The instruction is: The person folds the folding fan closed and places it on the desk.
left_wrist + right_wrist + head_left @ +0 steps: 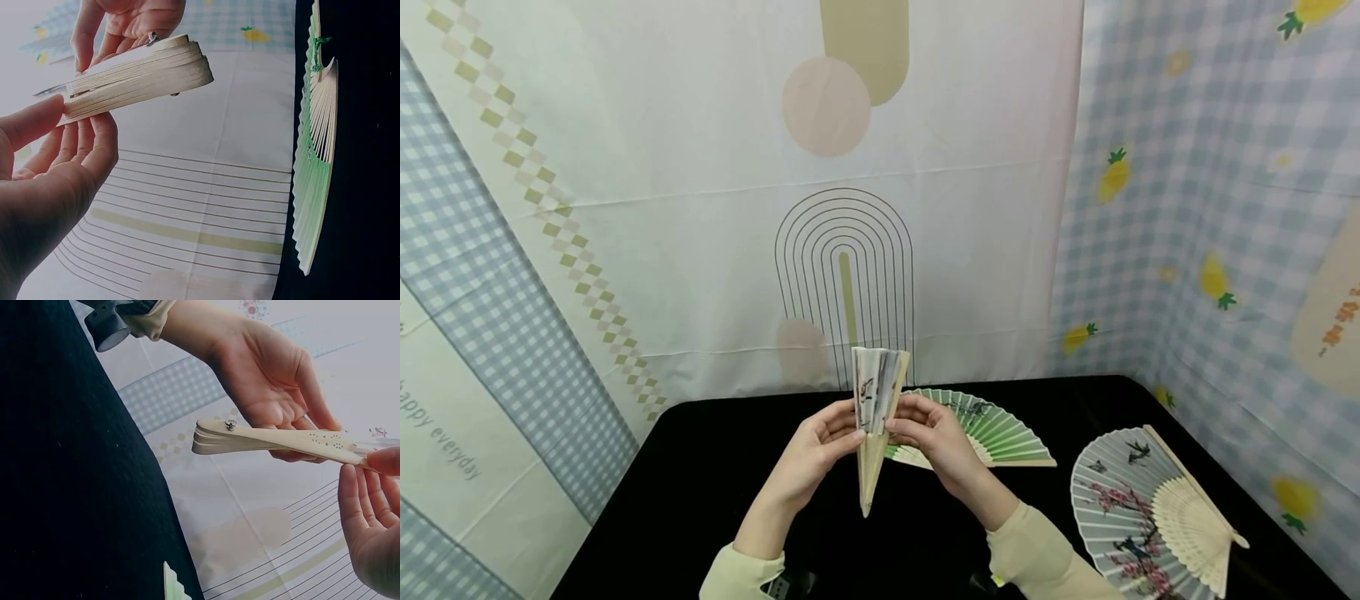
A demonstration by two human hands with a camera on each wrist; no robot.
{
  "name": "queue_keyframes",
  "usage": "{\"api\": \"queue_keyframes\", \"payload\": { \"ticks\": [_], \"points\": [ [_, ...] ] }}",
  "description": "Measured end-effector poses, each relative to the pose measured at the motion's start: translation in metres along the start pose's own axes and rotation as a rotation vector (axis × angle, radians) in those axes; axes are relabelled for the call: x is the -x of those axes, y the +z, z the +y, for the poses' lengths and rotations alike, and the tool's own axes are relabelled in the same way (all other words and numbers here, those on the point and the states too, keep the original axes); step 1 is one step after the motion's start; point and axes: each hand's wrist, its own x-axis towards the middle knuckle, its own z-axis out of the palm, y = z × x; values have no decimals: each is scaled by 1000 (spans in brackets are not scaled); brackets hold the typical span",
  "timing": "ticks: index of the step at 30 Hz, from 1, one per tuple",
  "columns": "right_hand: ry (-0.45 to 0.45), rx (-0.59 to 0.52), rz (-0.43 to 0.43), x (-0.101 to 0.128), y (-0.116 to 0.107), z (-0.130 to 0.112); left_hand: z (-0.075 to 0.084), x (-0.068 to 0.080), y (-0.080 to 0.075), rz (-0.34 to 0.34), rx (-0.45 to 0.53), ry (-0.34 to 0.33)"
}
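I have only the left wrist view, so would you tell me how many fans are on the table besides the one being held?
Observer: Two. The green fan that you see, spread open behind the hands, and a grey fan with blossoms and birds, also open, at the table's right.
Operator: Thank you. Is the held fan fully closed?
Observer: Nearly. The held fan stands pivot down, its printed leaf only slightly spread at the top.
Operator: And how do the hands hold it?
Observer: The left hand and the right hand pinch it from either side, about halfway up.
Operator: Is anything visible at the pivot?
Observer: In the right wrist view, a small metal rivet goes through the ribs.
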Motion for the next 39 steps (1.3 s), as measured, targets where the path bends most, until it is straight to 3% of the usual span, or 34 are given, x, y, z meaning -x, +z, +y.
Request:
{"api": "queue_keyframes", "payload": {
  "ticks": [12, 21, 28, 39],
  "points": [
    [16, -5, -14, 2, 0, 2, -3, 1, 1, 2, 67, -17],
    [12, 5, 23, 2, 2, 4, -5, 0, 0, -22, 87, -21],
    [-25, 30, 29, 2, 4, 1, -6, -1, 1, 3, 101, -27],
    [-13, 50, 13, 0, 2, 2, -6, -1, 6, 43, 143, -24]
  ]
}}
